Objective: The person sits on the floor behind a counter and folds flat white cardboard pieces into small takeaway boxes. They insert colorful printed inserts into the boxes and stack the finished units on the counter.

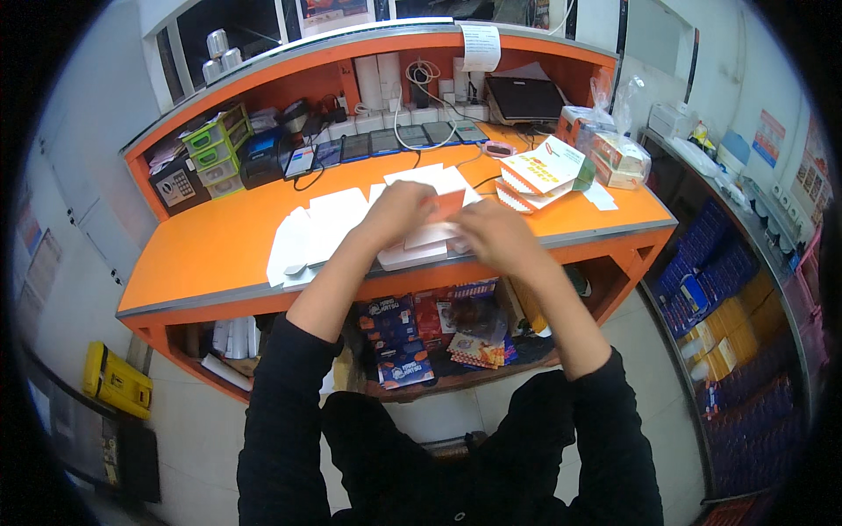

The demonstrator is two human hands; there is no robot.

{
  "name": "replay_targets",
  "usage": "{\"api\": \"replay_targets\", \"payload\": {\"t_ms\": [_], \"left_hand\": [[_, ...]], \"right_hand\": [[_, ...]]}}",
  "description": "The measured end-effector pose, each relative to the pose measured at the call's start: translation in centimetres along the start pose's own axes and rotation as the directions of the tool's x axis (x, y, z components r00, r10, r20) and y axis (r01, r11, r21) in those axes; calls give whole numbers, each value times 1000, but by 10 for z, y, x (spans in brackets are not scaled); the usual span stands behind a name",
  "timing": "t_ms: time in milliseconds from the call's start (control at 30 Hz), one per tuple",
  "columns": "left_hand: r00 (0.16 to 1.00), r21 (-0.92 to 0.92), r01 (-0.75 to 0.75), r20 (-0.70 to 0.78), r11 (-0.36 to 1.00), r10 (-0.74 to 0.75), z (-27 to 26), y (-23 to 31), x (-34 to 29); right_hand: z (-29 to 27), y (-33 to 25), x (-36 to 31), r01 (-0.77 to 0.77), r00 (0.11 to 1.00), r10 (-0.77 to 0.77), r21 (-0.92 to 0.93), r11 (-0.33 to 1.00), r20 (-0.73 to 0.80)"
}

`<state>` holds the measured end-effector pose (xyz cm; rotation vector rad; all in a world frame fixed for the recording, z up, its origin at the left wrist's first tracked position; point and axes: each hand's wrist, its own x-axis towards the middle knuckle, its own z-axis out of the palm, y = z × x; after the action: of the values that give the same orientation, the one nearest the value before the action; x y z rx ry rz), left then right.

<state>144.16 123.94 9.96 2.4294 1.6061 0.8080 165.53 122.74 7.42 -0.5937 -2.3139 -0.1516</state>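
Apparently light and easily creased: an orange-and-white carton (449, 203)

The carton was between the left grip (399, 210) and the right grip (502, 232), above the front part of the orange bench (193, 254). The left grip bent its fingers over the carton's left side; the right grip was blurred at the opposite side, and whether either was pinching the card could not be told. The card looked thin: probably light, stiff along its creases but floppy across an open panel, perhaps slightly slippery. The folded corners and side walls seemed the safest places to hold, with gentle pressure, since the middle of a flap could buckle.

Just below the grips lay a pale card piece (412, 256). Left of the left grip spread white card sheets (338, 215); right of the right grip sat printed cartons (548, 171), with bagged boxes (618, 158) past them. Well beyond both grips, dark tablets (386, 140) lined the back.
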Motion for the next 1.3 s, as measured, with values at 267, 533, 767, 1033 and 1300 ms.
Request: {"api": "replay_targets", "payload": {"t_ms": [267,533,767,1033,1300], "left_hand": [[772,51,-142,-619,989,143,-85,61,-42],[992,-533,-125,-56,837,113,-36,105,-182],[920,-954,213,122,213,-373,47,62,-224],[878,-827,72,-213,558,-428,99,75,-245],[840,-557,-39,-467,830,-274,111,105,-242]], "right_hand": [[7,-49,13,-224,937,306,383,896,-167],[-7,-138,-44,-255,904,423,712,655,-66],[13,-162,-96,-194,966,238,317,928,-104],[21,-157,-126,-497,791,593,408,766,-150],[44,-179,-139,-458,629,777,818,349,21]]}}
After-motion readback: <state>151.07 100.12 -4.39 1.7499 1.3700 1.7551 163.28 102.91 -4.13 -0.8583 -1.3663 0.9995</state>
